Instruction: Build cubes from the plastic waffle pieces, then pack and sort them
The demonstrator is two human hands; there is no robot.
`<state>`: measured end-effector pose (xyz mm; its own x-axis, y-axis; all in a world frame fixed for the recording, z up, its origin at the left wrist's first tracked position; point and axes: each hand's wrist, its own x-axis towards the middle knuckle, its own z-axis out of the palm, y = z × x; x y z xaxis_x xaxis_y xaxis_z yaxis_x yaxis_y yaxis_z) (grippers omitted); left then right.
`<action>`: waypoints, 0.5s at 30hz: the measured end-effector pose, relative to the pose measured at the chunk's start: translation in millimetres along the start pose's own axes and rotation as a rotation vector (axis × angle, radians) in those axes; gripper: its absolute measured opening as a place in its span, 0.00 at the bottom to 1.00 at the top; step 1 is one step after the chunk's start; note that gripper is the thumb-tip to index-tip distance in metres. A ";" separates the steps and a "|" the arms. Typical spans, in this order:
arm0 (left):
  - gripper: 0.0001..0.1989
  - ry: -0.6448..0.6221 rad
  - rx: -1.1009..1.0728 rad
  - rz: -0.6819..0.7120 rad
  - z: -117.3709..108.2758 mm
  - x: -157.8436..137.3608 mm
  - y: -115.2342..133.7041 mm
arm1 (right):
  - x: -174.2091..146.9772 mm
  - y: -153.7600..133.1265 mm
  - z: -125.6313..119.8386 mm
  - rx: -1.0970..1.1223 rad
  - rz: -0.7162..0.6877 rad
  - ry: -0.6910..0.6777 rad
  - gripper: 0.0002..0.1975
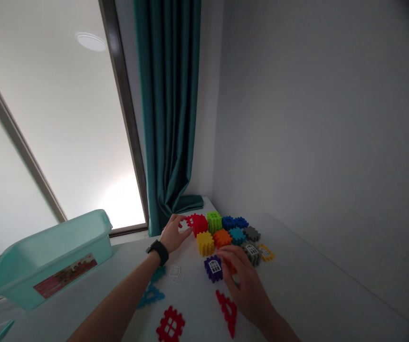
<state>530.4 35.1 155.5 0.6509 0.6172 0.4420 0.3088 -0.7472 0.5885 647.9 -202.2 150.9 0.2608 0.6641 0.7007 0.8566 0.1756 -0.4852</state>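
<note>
The yellow stack (205, 243) is set on the white surface (290, 289), and the other pieces are spread around it. Beyond it and slightly to its left, the red stack (200, 224) is seen, with a red window piece (191, 220) met at its edge by the fingertips of the left hand (173, 232); whether that piece is gripped cannot be told. The right hand (242, 280) is held, partly curled, on the near right side of the yellow stack; an orange-red piece (230, 266) is seen between its thumb and fingers, but whether it is grasped cannot be told. The purple stack (213, 269), topped by a white window, is placed nearer than the yellow stack, just beside the right thumb. To the right of the yellow stack, the orange stack (222, 238) is placed; beyond it, the green stack (214, 221). Well to its left, a mint tub (102, 244) is stood.
</note>
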 end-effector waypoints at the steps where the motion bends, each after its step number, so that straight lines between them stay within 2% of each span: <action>1: 0.17 -0.001 0.003 -0.001 3.1 4.4 0.3 | -0.2 -0.4 -0.1 0.005 0.003 -0.011 0.12; 7: 0.17 -0.021 0.018 0.006 14.7 20.8 4.8 | -0.2 -2.2 -1.5 0.032 0.004 -0.048 0.13; 15: 0.15 -0.052 0.025 0.023 21.6 28.8 5.0 | 0.5 -6.1 -2.0 0.033 -0.016 -0.051 0.14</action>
<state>565.6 43.9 156.6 0.6934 0.5863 0.4190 0.3096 -0.7674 0.5615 643.6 -204.4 155.2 0.2233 0.6972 0.6812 0.8453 0.2094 -0.4915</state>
